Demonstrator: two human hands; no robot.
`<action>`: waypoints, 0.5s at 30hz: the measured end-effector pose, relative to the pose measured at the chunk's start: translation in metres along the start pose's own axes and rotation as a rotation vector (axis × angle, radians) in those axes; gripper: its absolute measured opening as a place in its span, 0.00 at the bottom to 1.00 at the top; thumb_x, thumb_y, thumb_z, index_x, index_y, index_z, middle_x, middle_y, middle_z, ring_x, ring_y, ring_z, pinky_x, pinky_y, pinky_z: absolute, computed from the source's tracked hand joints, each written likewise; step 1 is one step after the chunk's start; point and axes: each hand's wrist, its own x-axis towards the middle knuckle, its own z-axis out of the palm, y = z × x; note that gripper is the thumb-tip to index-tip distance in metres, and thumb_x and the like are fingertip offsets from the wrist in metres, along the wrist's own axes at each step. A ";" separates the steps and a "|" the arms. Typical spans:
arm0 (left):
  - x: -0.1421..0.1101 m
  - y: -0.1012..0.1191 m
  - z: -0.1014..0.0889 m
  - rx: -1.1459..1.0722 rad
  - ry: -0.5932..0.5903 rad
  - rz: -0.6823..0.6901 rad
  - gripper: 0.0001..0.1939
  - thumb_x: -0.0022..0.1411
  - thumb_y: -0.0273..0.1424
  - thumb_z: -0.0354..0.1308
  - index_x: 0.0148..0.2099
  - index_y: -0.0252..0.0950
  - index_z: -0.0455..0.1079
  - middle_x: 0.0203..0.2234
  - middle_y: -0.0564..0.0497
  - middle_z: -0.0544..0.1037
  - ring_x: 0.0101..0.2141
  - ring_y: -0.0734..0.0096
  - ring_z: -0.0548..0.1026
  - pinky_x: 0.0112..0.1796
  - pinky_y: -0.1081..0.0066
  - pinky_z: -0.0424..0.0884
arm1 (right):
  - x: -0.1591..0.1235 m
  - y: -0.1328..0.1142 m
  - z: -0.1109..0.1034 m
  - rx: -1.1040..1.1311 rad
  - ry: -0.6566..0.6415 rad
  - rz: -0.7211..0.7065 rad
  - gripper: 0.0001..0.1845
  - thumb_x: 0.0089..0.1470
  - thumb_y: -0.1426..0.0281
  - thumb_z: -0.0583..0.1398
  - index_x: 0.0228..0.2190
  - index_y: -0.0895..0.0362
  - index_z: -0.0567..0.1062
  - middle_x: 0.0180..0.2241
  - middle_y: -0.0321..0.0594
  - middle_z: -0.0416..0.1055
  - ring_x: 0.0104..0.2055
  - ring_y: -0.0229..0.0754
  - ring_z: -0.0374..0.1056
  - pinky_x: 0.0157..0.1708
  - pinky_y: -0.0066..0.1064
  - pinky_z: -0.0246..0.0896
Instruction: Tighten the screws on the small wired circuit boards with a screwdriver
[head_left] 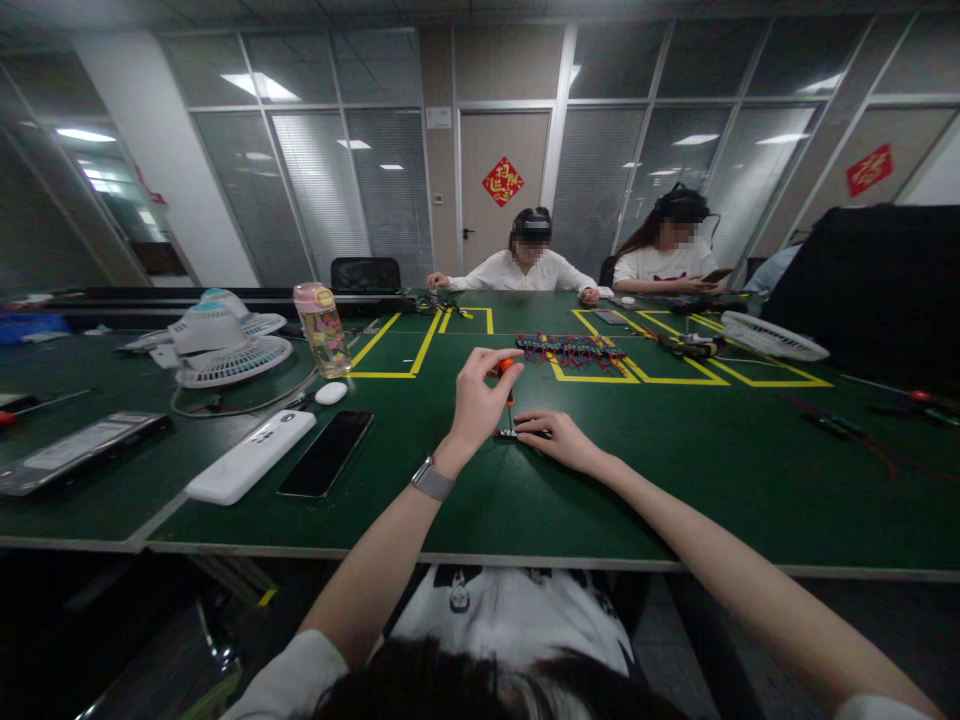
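My left hand (pixel 480 395), with a watch on its wrist, is closed round the orange handle of a screwdriver (pixel 505 368). The screwdriver stands upright, its shaft reaching down to a small green circuit board (pixel 507 434) on the table. From the right, my right hand (pixel 559 440) rests low on the table with its fingertips on the board's edge, pinching or pressing it. Part of the board is hidden under those fingers. Beyond my hands lies a row of similar boards with tangled red and blue wires (pixel 570 348).
On the green table (pixel 450 500), a black phone (pixel 327 454), a white power bank (pixel 252 458), a white oval object (pixel 331 393), a bottle (pixel 322 330) and fans (pixel 232 350) stand left. Yellow tape (pixel 382 375) marks rectangles. Two people (pixel 525 260) sit opposite. Wired boards (pixel 840 428) lie right.
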 end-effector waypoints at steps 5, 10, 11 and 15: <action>0.002 0.000 -0.002 0.036 0.034 -0.032 0.14 0.66 0.26 0.47 0.49 0.35 0.71 0.42 0.46 0.73 0.44 0.71 0.72 0.46 0.72 0.66 | 0.000 -0.001 0.000 -0.002 0.004 0.002 0.12 0.56 0.65 0.58 0.39 0.53 0.80 0.46 0.44 0.75 0.47 0.47 0.71 0.49 0.39 0.65; 0.001 0.001 -0.001 0.070 0.035 -0.007 0.11 0.64 0.27 0.52 0.47 0.36 0.72 0.37 0.49 0.75 0.38 0.72 0.73 0.42 0.73 0.68 | 0.000 -0.001 -0.001 0.001 -0.002 0.004 0.13 0.56 0.66 0.58 0.40 0.54 0.80 0.46 0.45 0.75 0.47 0.47 0.71 0.49 0.38 0.65; 0.000 0.001 -0.001 0.105 0.047 -0.003 0.10 0.63 0.28 0.54 0.45 0.37 0.73 0.36 0.49 0.74 0.37 0.71 0.73 0.42 0.72 0.68 | 0.000 -0.001 0.000 0.001 -0.002 0.003 0.13 0.56 0.66 0.58 0.40 0.53 0.80 0.46 0.44 0.75 0.47 0.47 0.71 0.49 0.38 0.65; 0.000 0.001 -0.001 0.122 0.038 -0.014 0.13 0.64 0.27 0.52 0.49 0.36 0.71 0.40 0.47 0.72 0.40 0.70 0.72 0.44 0.72 0.67 | 0.000 0.000 0.000 0.002 0.002 0.000 0.13 0.56 0.65 0.58 0.39 0.53 0.80 0.46 0.44 0.75 0.46 0.47 0.72 0.48 0.38 0.65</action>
